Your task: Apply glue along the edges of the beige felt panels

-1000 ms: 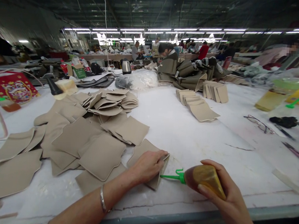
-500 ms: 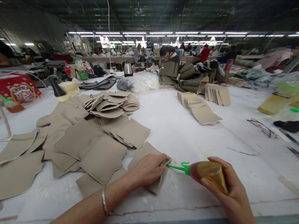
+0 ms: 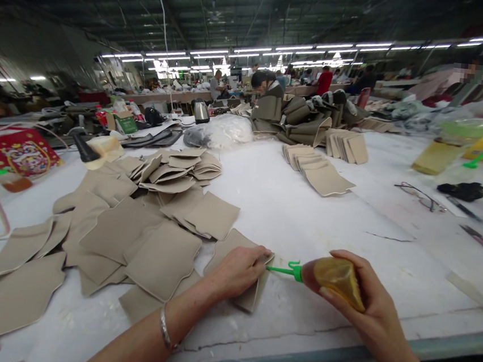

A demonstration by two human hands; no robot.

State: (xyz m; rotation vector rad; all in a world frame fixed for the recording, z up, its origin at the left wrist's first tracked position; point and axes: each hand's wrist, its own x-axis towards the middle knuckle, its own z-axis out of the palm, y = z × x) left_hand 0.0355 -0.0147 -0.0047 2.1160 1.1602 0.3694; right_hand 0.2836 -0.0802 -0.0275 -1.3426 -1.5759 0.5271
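Note:
My left hand [image 3: 239,269], with a silver bangle on its wrist, pinches the edge of a beige leather-like panel [image 3: 227,247] lying on the white table. Part of that panel is hidden under the fingers. My right hand [image 3: 377,308] is wrapped round a squeeze bottle [image 3: 337,278] of amber liquid, tilted nearly on its side. Its thin green nozzle [image 3: 282,270] points left, with the tip at the panel edge beside my left fingertips. A loose heap of similar beige panels [image 3: 163,259] spreads to the left of my left hand.
Fanned beige panels [image 3: 325,177] lie farther back, near a pile of dark olive pieces [image 3: 304,121]. At right are glasses [image 3: 422,195], a black bundle [image 3: 460,190] and a container of yellowish liquid [image 3: 434,157]. A red box [image 3: 20,151] stands left. People work in the background.
The view has shifted slightly, so most things sit a little farther left. Both hands keep their holds, and the nozzle tip remains at the panel edge.

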